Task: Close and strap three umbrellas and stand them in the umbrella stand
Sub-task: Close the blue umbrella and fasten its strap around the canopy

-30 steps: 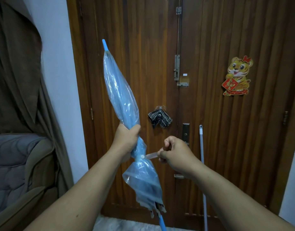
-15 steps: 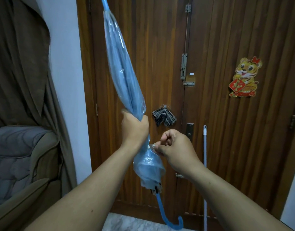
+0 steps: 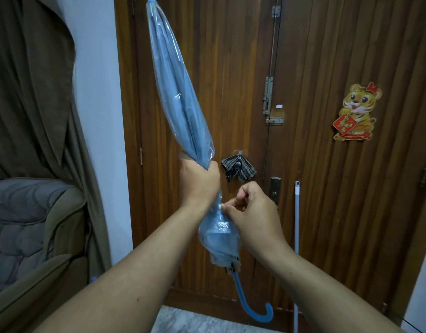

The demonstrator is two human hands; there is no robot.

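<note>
- Left hand [image 3: 199, 181]: fist wrapped tightly round the furled umbrella [image 3: 180, 97] at its middle.
- Right hand [image 3: 251, 213]: fingers curled, fingertips pinched on the strap [image 3: 220, 206] at the umbrella's waist.
- Umbrella: clear blue, closed, held tilted before the door, tip at the top edge, hooked handle [image 3: 253, 306] hanging above the floor [image 3: 195, 320].
- Armchair [image 3: 27, 236]: at the left, grey quilted cover laid over it.
- Curtain [image 3: 39, 80]: brown, hung behind the armchair.
- Door [image 3: 315, 164]: dark wood; tiger sticker [image 3: 356, 112] fixed on it, checked cloth [image 3: 238, 168] hung by the latch, white pole [image 3: 296, 248] leaned against it.
</note>
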